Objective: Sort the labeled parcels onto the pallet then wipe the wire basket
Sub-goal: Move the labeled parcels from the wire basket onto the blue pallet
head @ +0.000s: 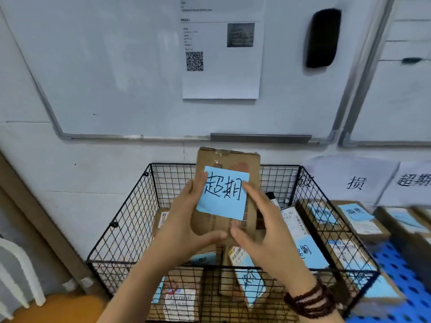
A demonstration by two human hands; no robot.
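I hold a brown cardboard parcel [229, 159] upright above the black wire basket [130, 206]. A blue sticky note [224, 192] with black handwritten characters is stuck on its front. My left hand [184, 220] grips the parcel's left side and bottom. My right hand [258, 227] grips its right side, thumb at the bottom edge; a brown bead bracelet is on that wrist. Several more labeled parcels [307, 248] lie inside the basket. To the right, a blue pallet [405, 271] carries parcels with blue notes [356, 217].
A whiteboard [116, 66] with a printed sheet and a black eraser [323, 38] hangs on the wall behind. Paper signs [354, 180] with characters are taped on the wall above the pallet. A white plastic chair [16, 271] stands at the left on an orange floor.
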